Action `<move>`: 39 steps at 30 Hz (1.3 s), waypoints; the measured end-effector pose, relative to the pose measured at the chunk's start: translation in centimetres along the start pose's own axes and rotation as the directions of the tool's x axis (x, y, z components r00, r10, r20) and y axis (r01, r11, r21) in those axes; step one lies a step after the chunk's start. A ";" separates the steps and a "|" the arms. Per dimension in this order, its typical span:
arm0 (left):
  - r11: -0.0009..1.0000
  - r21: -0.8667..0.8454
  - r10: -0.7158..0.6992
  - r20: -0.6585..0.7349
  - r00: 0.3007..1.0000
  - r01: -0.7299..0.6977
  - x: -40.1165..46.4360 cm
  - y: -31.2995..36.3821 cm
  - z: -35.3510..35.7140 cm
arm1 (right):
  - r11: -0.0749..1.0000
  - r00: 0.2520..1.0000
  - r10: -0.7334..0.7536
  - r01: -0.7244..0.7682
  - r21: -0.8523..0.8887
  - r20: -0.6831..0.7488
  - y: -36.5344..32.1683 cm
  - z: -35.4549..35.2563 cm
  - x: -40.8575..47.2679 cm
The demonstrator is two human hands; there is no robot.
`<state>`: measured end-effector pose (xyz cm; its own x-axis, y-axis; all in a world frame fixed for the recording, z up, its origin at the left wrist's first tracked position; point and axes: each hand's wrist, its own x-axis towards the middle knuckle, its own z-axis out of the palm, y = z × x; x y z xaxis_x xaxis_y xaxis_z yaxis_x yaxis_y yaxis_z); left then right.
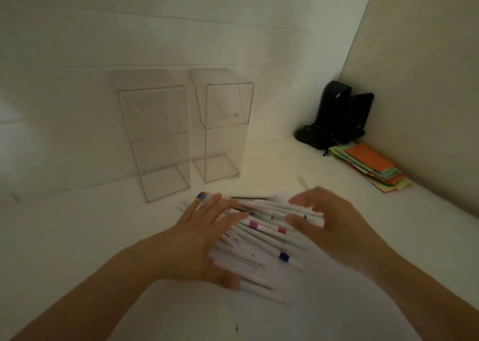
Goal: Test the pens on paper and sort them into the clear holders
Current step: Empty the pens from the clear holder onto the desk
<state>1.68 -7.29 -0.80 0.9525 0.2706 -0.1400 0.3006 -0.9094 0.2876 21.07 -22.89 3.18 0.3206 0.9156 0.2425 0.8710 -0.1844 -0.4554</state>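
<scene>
On the white desk, blurred pen pile [264, 239] (count unclear), left hand [197, 239] and right hand [334, 226] flanking, grips released.

My left grip [204, 234] and right grip [337, 226] are bare: no sleeves, rings, watch or gloves on either forearm.

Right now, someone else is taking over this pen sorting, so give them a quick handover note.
Left hand: open, fingers spread, resting on the left side of the pen pile.
Right hand: open, cupped at the pile's right side; neither hand grips a single pen.
Pens lie heaped on the white table, partly over a white sheet.
Both clear holders stand behind the pile, empty.
Done: nothing sorted.
Left: test each pen, then sort all into the holders.
</scene>
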 end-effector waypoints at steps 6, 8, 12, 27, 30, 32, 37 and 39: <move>0.986 0.160 -0.015 -0.138 0.990 0.037 3.0 0.5 2.9 | 0.905 0.905 -0.262 0.351 -0.239 0.336 -2.0 5.8 -8.4; 0.987 0.143 -0.040 -0.184 0.982 0.067 4.7 0.6 3.0 | 0.838 0.868 -0.341 0.454 -0.301 0.360 -0.2 8.1 -9.8; 0.987 0.130 -0.062 -0.214 0.975 0.092 8.3 2.0 3.1 | 0.816 0.903 -0.367 0.428 -0.388 0.225 0.1 10.3 -12.0; 0.955 0.063 -0.252 -0.348 0.903 0.291 9.2 2.7 1.6 | 0.875 0.976 -0.216 0.202 -0.440 0.019 0.1 6.4 -10.1; 0.894 -0.021 -0.443 -0.182 0.878 0.447 5.7 0.5 2.5 | 0.839 0.989 -0.035 0.107 -0.533 0.143 3.1 4.8 -10.2; 0.891 -0.027 -0.451 -0.167 0.877 0.453 4.9 0.5 3.5 | 0.851 0.983 -0.007 0.102 -0.516 0.183 3.6 5.8 -11.0; 0.878 -0.045 -0.470 -0.265 0.842 0.476 7.6 3.0 4.4 | 0.879 0.979 0.004 0.094 -0.468 0.205 3.0 5.7 -12.0; 0.867 -0.056 -0.489 -0.295 0.821 0.496 8.9 4.7 4.8 | 0.889 0.975 0.014 0.090 -0.449 0.224 3.3 5.5 -12.1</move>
<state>11.29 -10.70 -5.24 0.6497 0.7598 0.0242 0.7354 -0.6363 0.2331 18.03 -32.63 -5.93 0.2416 0.9696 0.0381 0.9703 -0.2418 0.0019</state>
